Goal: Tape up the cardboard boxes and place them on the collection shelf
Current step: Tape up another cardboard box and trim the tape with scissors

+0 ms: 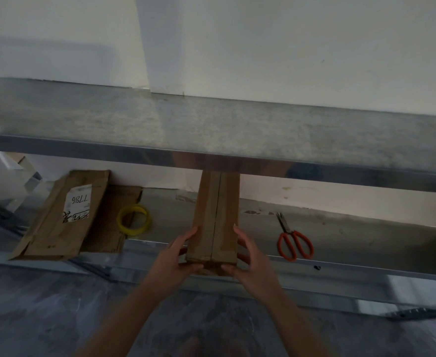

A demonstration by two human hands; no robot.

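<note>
Cardboard box point(215, 217): long and narrow, lengthwise seam uppermost with glossy tape along it. Its near end juts past the front edge of the lower shelf; its far end is hidden behind the upper shelf's rim (whether it rests on the surface cannot be told).
Left hand point(178, 256): fingers curled round the box's near left corner.
Right hand point(247, 258): clasps the near right corner, thumb at the end face.
Lower shelf point(353, 235): grey metal.
Tape roll point(121, 222): yellow, lying flat, left of the box.
Scissors point(287, 228): orange-handled, right of the box.
Flattened carton point(57, 222): far left, bearing a label (7786, upside down).
Upper shelf point(211, 124): dull metal, bright front rim.
Wall point(289, 47): white.
Floor point(44, 305): grey, marbled.
</note>
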